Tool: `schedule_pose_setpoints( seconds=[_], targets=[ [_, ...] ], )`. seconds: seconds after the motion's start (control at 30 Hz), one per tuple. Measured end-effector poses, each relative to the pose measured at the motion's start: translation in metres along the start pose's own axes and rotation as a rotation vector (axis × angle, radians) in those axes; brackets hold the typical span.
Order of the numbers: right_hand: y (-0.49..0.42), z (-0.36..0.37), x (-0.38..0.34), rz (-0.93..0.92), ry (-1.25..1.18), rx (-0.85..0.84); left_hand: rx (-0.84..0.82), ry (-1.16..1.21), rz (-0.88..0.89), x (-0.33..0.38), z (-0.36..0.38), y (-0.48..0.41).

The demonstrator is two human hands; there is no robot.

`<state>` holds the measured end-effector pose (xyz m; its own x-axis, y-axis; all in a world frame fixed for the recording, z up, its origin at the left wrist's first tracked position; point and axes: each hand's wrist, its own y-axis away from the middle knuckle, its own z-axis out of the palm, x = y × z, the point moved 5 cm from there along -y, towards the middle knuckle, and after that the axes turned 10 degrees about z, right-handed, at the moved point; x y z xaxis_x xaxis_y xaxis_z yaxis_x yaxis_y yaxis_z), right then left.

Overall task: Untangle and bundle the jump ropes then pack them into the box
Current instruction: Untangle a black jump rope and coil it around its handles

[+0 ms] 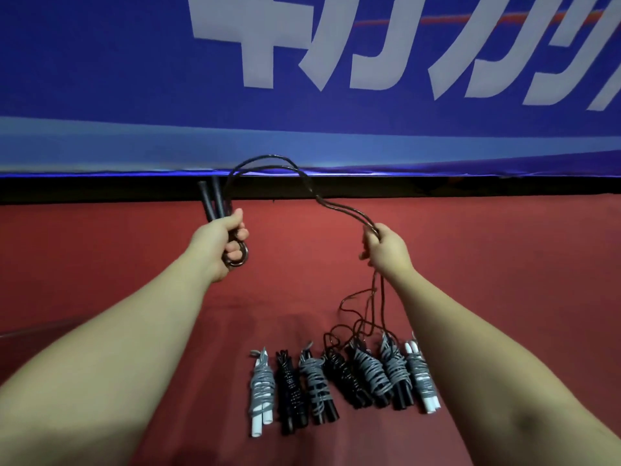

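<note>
While the left hand (pixel 223 242) gripped the two black handles (pixel 212 201) of a jump rope together with a small coil of its cord, fingers curled tight round them, the right hand (pixel 386 250) held the doubled black cord (pixel 268 157) in a closed pinch, both raised above the row of bundled jump ropes (pixel 339 381). The cord arched between the hands, and its slack hung from the right hand down onto the right end of that row. Seven wound bundles, grey and black, lay side by side on the red floor (pixel 504 264), with a blue banner (pixel 100 79) beyond the row.
</note>
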<state>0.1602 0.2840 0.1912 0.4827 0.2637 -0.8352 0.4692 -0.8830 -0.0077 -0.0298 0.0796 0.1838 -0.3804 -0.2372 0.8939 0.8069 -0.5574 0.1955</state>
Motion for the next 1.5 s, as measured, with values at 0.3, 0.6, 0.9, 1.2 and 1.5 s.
schedule_pose_setpoints(
  seconds=[0.3,0.6,0.9,1.2,1.5],
  targets=[
    [0.045,0.037,-0.033,-0.436,1.005,-0.207,-0.252,0.175,-0.227,-0.030,0.038,0.035],
    [0.056,0.048,-0.035,-0.383,1.004,-0.210,-0.635,0.041,-0.243,-0.017,0.047,0.056],
    [0.042,0.039,-0.020,-0.026,0.361,-0.401,-0.161,0.393,-0.129,-0.021,0.002,0.023],
    [0.051,0.058,-0.034,0.135,0.187,-0.407,-0.256,0.302,-0.371,-0.058,0.028,0.052],
    [0.048,0.042,-0.022,-0.030,0.551,-0.510,-0.148,0.246,-0.364,-0.062,0.005,0.046]
  ],
)
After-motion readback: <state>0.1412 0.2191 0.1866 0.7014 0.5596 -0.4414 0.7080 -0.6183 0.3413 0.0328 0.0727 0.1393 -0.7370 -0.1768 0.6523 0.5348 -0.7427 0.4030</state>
